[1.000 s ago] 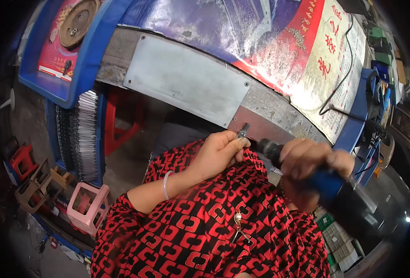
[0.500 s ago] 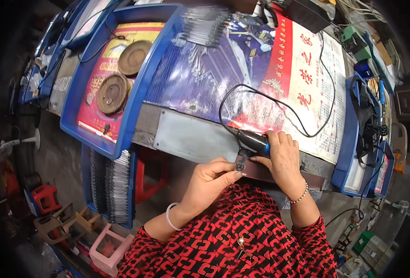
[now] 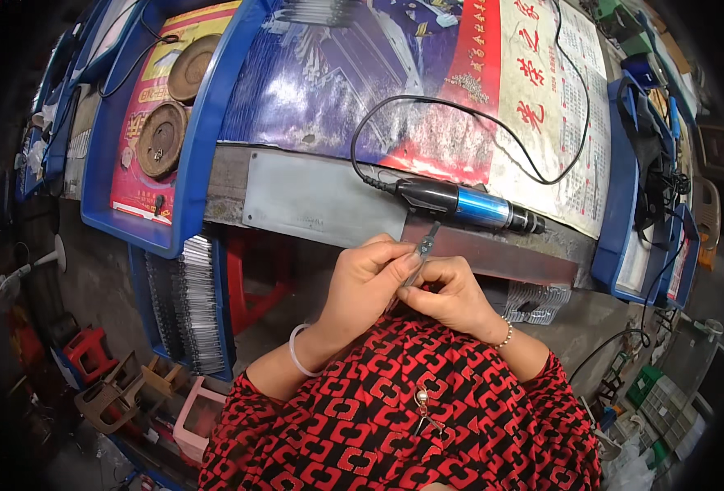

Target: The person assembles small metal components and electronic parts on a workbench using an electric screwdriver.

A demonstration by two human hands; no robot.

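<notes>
In front of my chest, my left hand [image 3: 370,282] pinches a small, narrow dark-grey piece [image 3: 427,243] between thumb and fingers. The piece has what look like small round holes or fittings near its upper end; its exact kind is unclear. At its lower end the thumb and fingers of my right hand [image 3: 452,296] close on it too. Just beyond both hands, an electric screwdriver [image 3: 476,206] with a black and blue body lies on the bench edge, its tip to the right and its black cord [image 3: 427,99] looping away. Neither hand touches it.
A grey metal plate [image 3: 321,200] lies along the bench edge. At left stands a blue tray [image 3: 196,168] with two round brown dishes [image 3: 162,141]. Printed posters [image 3: 329,90] cover the bench. Another blue tray [image 3: 611,221] holds black straps at right. Below left, a blue bin [image 3: 226,315] holds stacked metal parts.
My right hand has let go of the screwdriver, which now lies on the bench, and has come down to the small piece beside my left hand. The view has shifted toward the bench's near side.
</notes>
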